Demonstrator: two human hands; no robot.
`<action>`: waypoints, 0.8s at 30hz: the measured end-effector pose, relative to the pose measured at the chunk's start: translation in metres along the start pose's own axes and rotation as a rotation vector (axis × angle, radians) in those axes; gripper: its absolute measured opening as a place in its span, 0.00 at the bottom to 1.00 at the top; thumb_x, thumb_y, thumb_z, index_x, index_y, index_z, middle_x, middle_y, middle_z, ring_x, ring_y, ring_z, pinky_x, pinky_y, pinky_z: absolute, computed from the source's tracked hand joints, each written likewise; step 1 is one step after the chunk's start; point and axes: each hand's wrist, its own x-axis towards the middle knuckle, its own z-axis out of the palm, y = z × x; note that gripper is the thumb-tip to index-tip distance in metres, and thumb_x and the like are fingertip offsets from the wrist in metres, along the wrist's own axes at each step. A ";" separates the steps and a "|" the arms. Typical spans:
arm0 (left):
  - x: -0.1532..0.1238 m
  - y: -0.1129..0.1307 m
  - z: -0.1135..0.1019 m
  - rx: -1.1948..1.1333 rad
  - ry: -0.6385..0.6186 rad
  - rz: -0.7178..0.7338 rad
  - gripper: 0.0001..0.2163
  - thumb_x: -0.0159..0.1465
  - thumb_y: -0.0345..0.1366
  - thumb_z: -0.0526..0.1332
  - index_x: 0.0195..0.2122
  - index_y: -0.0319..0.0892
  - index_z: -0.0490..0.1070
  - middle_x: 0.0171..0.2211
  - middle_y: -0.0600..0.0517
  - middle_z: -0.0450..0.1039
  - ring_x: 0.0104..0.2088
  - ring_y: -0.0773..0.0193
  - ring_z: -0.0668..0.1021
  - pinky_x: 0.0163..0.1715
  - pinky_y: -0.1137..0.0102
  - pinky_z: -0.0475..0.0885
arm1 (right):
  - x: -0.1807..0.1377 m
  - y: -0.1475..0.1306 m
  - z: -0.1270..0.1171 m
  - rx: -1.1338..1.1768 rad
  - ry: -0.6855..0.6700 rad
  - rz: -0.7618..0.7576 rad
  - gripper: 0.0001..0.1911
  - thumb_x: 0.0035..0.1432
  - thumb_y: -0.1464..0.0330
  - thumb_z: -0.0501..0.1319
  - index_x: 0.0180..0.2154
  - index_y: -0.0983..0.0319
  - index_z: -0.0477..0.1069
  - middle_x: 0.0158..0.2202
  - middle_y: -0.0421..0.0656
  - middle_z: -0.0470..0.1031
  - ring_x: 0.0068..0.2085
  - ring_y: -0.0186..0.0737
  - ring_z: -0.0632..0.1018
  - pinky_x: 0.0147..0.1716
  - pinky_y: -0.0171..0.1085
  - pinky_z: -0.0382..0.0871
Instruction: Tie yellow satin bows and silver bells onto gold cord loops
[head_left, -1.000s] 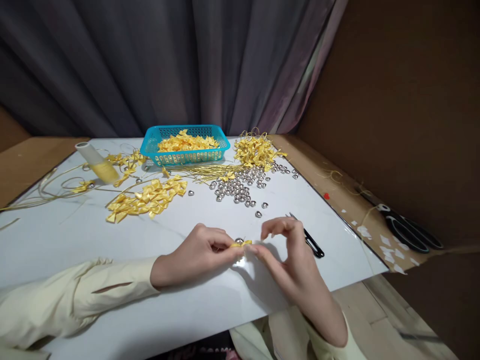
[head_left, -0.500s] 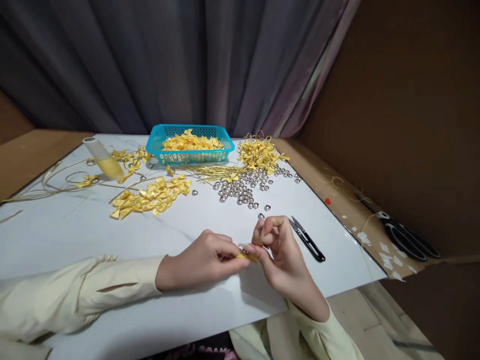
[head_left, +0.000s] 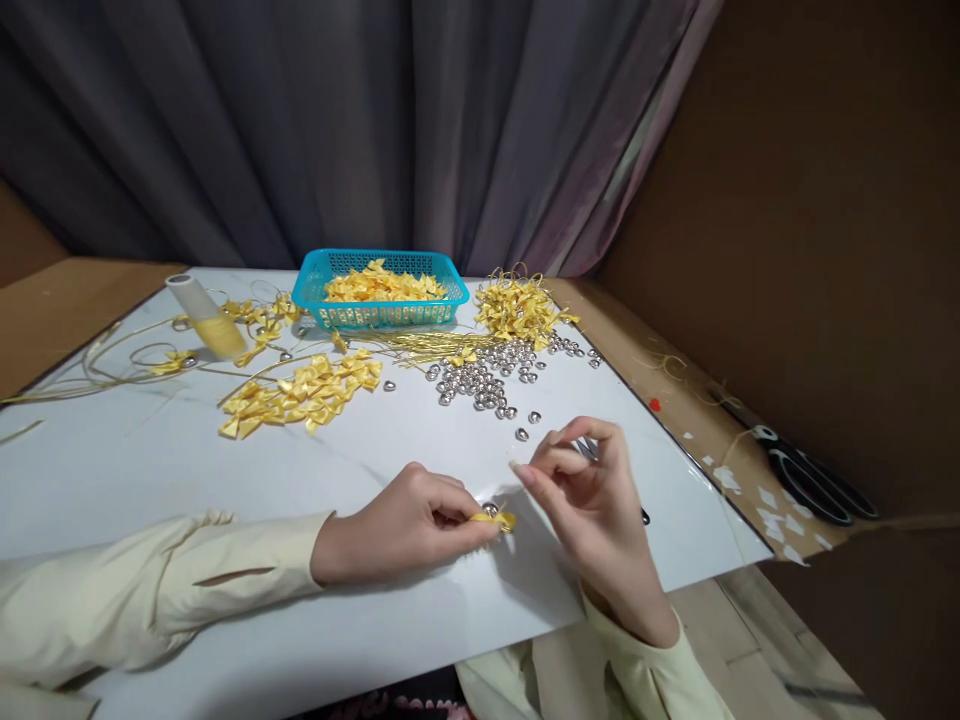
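My left hand (head_left: 409, 520) rests on the white table (head_left: 150, 470) and pinches a small yellow ribbon bow (head_left: 501, 519) with a silver bead on top of it. My right hand (head_left: 592, 495) hovers just right of the bow, lifted off it, fingers loosely curled and apart, with nothing seen in them. It covers most of the small black thread snips (head_left: 643, 516). A loose silver bead (head_left: 522, 434) lies just beyond the right hand.
A pile of silver beads (head_left: 484, 380), a heap of yellow bows (head_left: 300, 392), a teal basket (head_left: 382, 290) of bows, bows with gold cord (head_left: 519, 305) and a yellow thread spool (head_left: 206, 318) lie farther back. Black scissors (head_left: 814, 480) lie on the brown ledge right.
My right hand has let go of the bow and lifted up and to the right. The left hand keeps the bow pinched on the table.
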 end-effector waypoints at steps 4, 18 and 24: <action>-0.001 -0.001 0.001 -0.059 -0.011 -0.069 0.14 0.59 0.37 0.59 0.22 0.32 0.77 0.18 0.53 0.64 0.19 0.73 0.62 0.18 0.77 0.56 | 0.015 -0.007 -0.023 -0.110 0.187 -0.176 0.18 0.54 0.77 0.63 0.40 0.56 0.55 0.23 0.32 0.64 0.24 0.32 0.69 0.29 0.34 0.64; 0.002 -0.009 0.003 -0.179 -0.080 -0.167 0.14 0.58 0.38 0.60 0.29 0.31 0.80 0.19 0.49 0.72 0.19 0.72 0.62 0.17 0.76 0.55 | 0.050 0.024 -0.088 -0.287 0.118 -0.035 0.16 0.52 0.65 0.65 0.37 0.56 0.58 0.17 0.31 0.60 0.19 0.34 0.62 0.19 0.33 0.55; 0.004 -0.012 0.002 -0.274 -0.101 -0.226 0.13 0.58 0.40 0.61 0.29 0.33 0.80 0.27 0.44 0.80 0.25 0.66 0.74 0.24 0.75 0.66 | 0.026 0.016 -0.069 -0.786 -0.325 -0.228 0.17 0.60 0.71 0.55 0.51 0.58 0.63 0.53 0.51 0.68 0.55 0.50 0.68 0.52 0.51 0.62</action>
